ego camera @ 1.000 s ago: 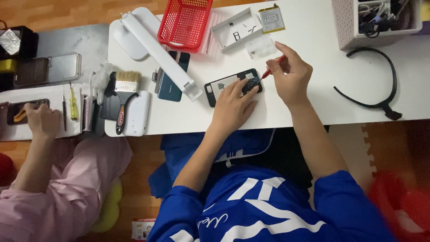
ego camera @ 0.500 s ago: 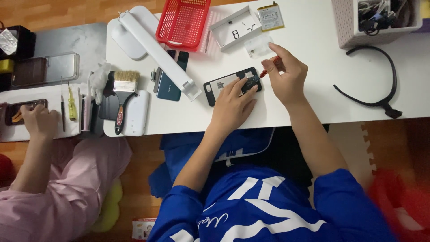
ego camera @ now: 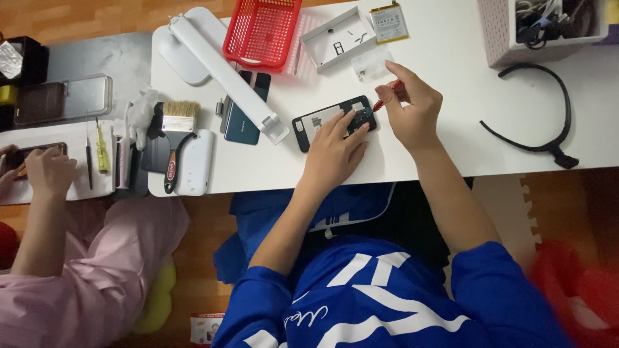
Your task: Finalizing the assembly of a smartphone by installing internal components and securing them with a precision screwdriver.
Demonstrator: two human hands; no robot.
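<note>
On the white table [ego camera: 451, 148] in front of you lies an opened smartphone [ego camera: 322, 120], back cover off, its dark inner boards showing. Your left hand [ego camera: 335, 151] rests flat on it, fingertips pressing its right end, holding nothing. Your right hand [ego camera: 412, 109] hovers just beside that end, fingers pinched closed around a red-handled screwdriver [ego camera: 392, 91] whose tip points down at the phone. Behind the phone you have a white desk lamp [ego camera: 219, 64], a red plastic basket [ego camera: 261, 32], a white box lid [ego camera: 338, 38] and a phone battery [ego camera: 389, 22]. A paintbrush [ego camera: 177, 138] lies near the left edge, a black headband [ego camera: 535, 119] well to the right. At the adjoining surface, another person in pink [ego camera: 71, 270] handles a second phone [ego camera: 32, 154]. Wooden flooring [ego camera: 77, 16] shows beyond the table
</note>
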